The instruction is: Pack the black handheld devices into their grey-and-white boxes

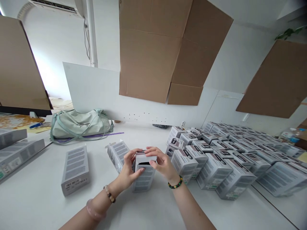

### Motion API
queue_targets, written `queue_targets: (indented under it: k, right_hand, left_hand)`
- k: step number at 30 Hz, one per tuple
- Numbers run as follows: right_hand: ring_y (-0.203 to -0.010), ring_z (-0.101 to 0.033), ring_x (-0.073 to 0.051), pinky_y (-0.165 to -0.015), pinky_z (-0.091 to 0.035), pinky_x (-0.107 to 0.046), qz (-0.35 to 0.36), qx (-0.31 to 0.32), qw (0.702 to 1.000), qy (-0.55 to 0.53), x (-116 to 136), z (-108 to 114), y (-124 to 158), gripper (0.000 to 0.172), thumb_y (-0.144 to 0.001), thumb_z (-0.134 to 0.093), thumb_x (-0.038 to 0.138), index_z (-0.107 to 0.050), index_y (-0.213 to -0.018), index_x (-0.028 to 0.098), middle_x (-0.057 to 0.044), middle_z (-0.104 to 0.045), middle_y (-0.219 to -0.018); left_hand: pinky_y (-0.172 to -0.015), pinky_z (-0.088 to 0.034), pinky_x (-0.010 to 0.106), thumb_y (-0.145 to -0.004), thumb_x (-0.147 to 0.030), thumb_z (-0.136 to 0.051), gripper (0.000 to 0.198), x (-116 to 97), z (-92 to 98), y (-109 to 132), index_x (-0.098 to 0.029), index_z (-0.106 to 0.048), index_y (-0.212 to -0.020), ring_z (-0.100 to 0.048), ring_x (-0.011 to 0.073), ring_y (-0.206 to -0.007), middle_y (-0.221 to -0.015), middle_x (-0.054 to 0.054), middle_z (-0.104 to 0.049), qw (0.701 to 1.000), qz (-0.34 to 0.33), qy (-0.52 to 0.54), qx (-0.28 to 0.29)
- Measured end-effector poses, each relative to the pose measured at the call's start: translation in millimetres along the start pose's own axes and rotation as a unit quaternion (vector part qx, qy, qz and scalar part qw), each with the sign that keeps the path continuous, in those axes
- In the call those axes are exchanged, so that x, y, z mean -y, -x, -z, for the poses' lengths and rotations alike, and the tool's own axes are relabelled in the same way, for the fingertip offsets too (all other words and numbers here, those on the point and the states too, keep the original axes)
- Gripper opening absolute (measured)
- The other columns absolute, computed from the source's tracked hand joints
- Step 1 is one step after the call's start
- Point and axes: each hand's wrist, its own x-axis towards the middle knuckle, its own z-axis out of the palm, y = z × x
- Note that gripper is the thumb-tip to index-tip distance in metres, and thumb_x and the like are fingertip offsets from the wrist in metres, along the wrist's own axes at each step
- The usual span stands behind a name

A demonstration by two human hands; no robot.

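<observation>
An upright grey-and-white product box [144, 179] stands on the table in front of me, its top flap partly raised over a dark gap. My left hand [130, 166] grips the box's left side, fingers at the rear edge and thumb near the front. At the right, my right hand [161, 161] has its fingers on the top flap and its thumb at the flap's front edge. Just behind my left hand, a second box [117, 155] leans or lies with a small flap sticking out. What is inside the box in my hands cannot be seen.
Many similar upright boxes [214, 171] stand in tight rows on the right. Another box [75, 169] lies flat on the left, and more boxes [21, 156] lie at the far left edge. A pale green bag [81, 124] rests against the back panel.
</observation>
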Motion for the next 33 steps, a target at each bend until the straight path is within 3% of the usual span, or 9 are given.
queue_targets:
  k: [7, 10, 15, 19, 22, 25, 27, 30, 33]
  right_hand:
    - [-0.122, -0.057, -0.022, -0.105, -0.047, -0.043, 0.014, 0.031, 0.998, 0.046, 4.9, 9.3, -0.5, 0.018, -0.084, -0.063, 0.016, -0.075, -0.092, 0.028, -0.005, -0.070, -0.110]
    - [-0.126, -0.055, -0.024, -0.105, -0.047, -0.046, 0.027, 0.052, 0.993, 0.106, 7.4, 11.3, 2.1, 0.015, -0.088, -0.063, 0.022, -0.075, -0.095, 0.028, -0.006, -0.070, -0.115]
    - [-0.142, -0.034, -0.028, -0.114, -0.036, -0.053, 0.092, 0.048, 0.958, 0.267, 7.0, 3.6, 16.4, 0.026, -0.092, -0.059, 0.040, -0.073, -0.109, 0.026, -0.009, -0.058, -0.136]
    - [-0.143, -0.030, -0.030, -0.112, -0.037, -0.055, 0.135, -0.007, 0.919, 0.371, 14.5, -3.6, 30.1, 0.033, -0.095, -0.051, 0.028, -0.060, -0.127, 0.026, -0.010, -0.048, -0.143]
    - [-0.132, -0.042, -0.026, -0.108, -0.043, -0.049, 0.184, -0.083, 0.914, 0.352, 19.1, -13.7, 39.4, 0.036, -0.088, -0.048, 0.012, -0.059, -0.120, 0.024, -0.010, -0.054, -0.127]
    - [-0.109, -0.056, -0.022, -0.096, -0.052, -0.041, 0.221, -0.092, 0.926, 0.291, 12.2, -28.9, 47.6, 0.034, -0.081, -0.047, 0.007, -0.059, -0.108, 0.023, -0.007, -0.060, -0.104]
    - [-0.098, -0.058, -0.020, -0.087, -0.055, -0.038, 0.226, -0.081, 0.934, 0.265, 3.1, -37.7, 52.3, 0.033, -0.077, -0.048, 0.006, -0.059, -0.103, 0.023, -0.006, -0.061, -0.096]
    - [-0.088, -0.058, -0.020, -0.080, -0.056, -0.035, 0.211, -0.073, 0.943, 0.246, -7.8, -42.2, 57.7, 0.032, -0.074, -0.048, 0.008, -0.060, -0.100, 0.023, -0.005, -0.061, -0.090]
    - [-0.085, -0.058, -0.020, -0.076, -0.054, -0.035, 0.173, -0.089, 0.953, 0.232, -9.9, -37.8, 60.6, 0.028, -0.075, -0.047, 0.010, -0.060, -0.097, 0.023, -0.005, -0.061, -0.086]
  left_hand:
    - [-0.105, -0.041, 0.052, -0.094, -0.036, -0.053, 0.035, 1.3, 6.2, 4.1, -0.032, -0.042, -0.127, -0.041, 0.0278, -0.131, -0.135, 0.010, -0.038, 0.998, -0.003, -0.048, 0.033]
    - [-0.105, -0.040, 0.053, -0.095, -0.036, -0.051, 0.030, 2.4, 6.2, 4.3, -0.030, -0.043, -0.123, -0.041, 0.0282, -0.131, -0.134, 0.010, -0.039, 0.997, -0.001, -0.065, 0.029]
    - [-0.106, -0.039, 0.056, -0.097, -0.033, -0.047, 0.023, 3.4, 5.4, 5.5, -0.029, -0.040, -0.118, -0.039, 0.0285, -0.135, -0.137, 0.012, -0.037, 0.996, 0.000, -0.087, -0.001]
    - [-0.106, -0.040, 0.059, -0.090, -0.030, -0.059, 0.047, 6.5, -9.3, 12.5, -0.028, -0.035, -0.130, -0.032, 0.0349, -0.142, -0.154, 0.017, -0.020, 0.982, 0.053, -0.178, -0.025]
    - [-0.109, -0.035, 0.062, -0.085, -0.028, -0.064, 0.063, 20.0, -29.8, 10.4, -0.027, -0.031, -0.139, -0.029, 0.0379, -0.144, -0.160, 0.017, -0.013, 0.968, 0.110, -0.216, -0.061]
    - [-0.116, -0.020, 0.063, -0.084, -0.028, -0.062, 0.064, 45.5, -48.7, -10.9, -0.023, -0.033, -0.141, -0.017, 0.0382, -0.149, -0.161, 0.018, -0.012, 0.963, 0.151, -0.189, -0.119]
    - [-0.118, -0.016, 0.062, -0.086, -0.032, -0.060, 0.065, 63.8, -57.9, -33.8, -0.021, -0.031, -0.142, -0.010, 0.0363, -0.150, -0.161, 0.019, -0.009, 0.964, 0.161, -0.170, -0.126]
    - [-0.118, -0.023, 0.057, -0.097, -0.040, -0.039, 0.053, 81.7, -67.4, -67.9, -0.019, -0.032, -0.144, -0.013, 0.0303, -0.151, -0.161, 0.018, -0.019, 0.972, 0.172, -0.136, -0.081]
    - [-0.111, -0.038, 0.053, -0.099, -0.048, -0.027, 0.051, 80.7, -70.3, -88.8, -0.022, -0.054, -0.133, -0.036, 0.0282, -0.144, -0.150, 0.014, -0.046, 0.977, 0.181, -0.110, -0.003]
